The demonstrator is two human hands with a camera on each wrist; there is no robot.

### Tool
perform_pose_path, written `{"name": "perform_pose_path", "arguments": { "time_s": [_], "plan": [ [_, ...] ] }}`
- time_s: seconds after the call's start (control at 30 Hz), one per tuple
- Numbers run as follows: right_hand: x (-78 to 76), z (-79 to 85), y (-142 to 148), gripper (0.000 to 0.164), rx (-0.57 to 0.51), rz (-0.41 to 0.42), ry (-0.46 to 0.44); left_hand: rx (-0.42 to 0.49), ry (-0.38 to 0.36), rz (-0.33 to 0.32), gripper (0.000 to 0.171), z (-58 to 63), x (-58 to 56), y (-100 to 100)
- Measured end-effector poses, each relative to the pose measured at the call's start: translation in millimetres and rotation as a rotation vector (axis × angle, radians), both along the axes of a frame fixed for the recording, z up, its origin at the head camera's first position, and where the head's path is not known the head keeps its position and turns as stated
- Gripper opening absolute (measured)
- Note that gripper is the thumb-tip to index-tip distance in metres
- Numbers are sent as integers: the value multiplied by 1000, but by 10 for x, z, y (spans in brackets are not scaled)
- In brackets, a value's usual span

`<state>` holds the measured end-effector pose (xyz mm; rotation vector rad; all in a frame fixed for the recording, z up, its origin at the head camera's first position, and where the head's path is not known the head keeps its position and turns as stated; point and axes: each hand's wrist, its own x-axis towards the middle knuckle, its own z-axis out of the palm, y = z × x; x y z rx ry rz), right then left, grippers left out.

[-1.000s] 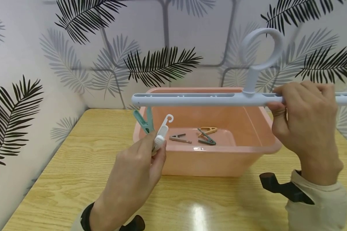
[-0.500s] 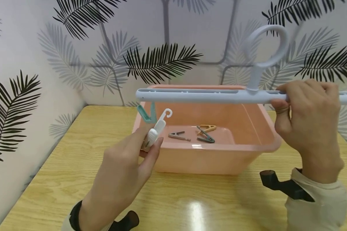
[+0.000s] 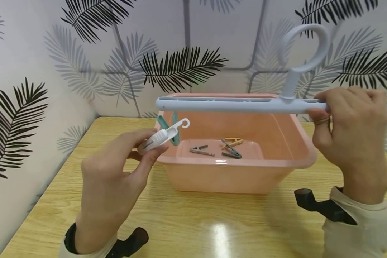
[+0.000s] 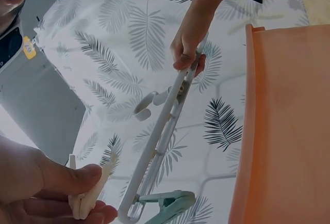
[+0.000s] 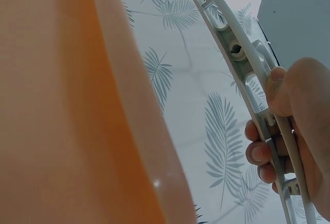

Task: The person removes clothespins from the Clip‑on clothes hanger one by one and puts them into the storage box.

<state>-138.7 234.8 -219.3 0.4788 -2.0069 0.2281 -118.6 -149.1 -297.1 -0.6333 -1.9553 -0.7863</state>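
My left hand (image 3: 116, 175) pinches a white clothespin (image 3: 159, 139) between thumb and fingers. The pin's small hook points up and right. Just behind it, a teal clothespin (image 3: 176, 138) hangs under the left end of a pale blue-grey hanger bar (image 3: 219, 106). In the left wrist view this teal pin (image 4: 172, 203) is attached near the bar's end, apart from my fingers. My right hand (image 3: 354, 132) grips the bar to the right of its ring-shaped hook, thumb in front. The right wrist view shows my fingers wrapped round the slotted bar (image 5: 252, 82).
Below the bar, a pink plastic basin (image 3: 238, 177) stands on the wooden table (image 3: 180, 222). In it lie a grey-brown clothespin (image 3: 201, 151), a dark green one (image 3: 231, 151) and a yellow one (image 3: 233, 142). Leaf-patterned cloth (image 3: 209, 32) covers the wall behind.
My left hand has moved left and up, turning the white clothespin flatter. The hanger has shifted slightly right and up with my right hand, and the teal clothespin has moved with it.
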Motion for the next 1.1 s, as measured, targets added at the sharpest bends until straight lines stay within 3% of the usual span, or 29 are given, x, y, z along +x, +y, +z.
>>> {"name": "perform_pose_path", "arguments": {
  "time_s": [0.13, 0.27, 0.43, 0.7, 0.83, 1.1],
  "plan": [
    [0, 3, 10, 51, 0, 3, 4, 68, 103, 14, 23, 548, 285, 180],
    [-4, 1, 22, 56, -16, 3, 13, 150, 150, 41, 14, 633, 236, 130],
    [-9, -15, 29, 66, -24, 9, 9, 169, 120, 55, 10, 720, 178, 82],
    [2, -29, 43, 68, -80, 20, 20, 254, -162, -93, 19, 860, 1, 98],
    [19, -25, 63, 72, -74, 21, 9, 244, -262, -112, 18, 870, -154, 117],
    [24, -4, 87, 67, -49, 25, -1, 172, -502, -218, 19, 892, -480, 131]
  ]
}}
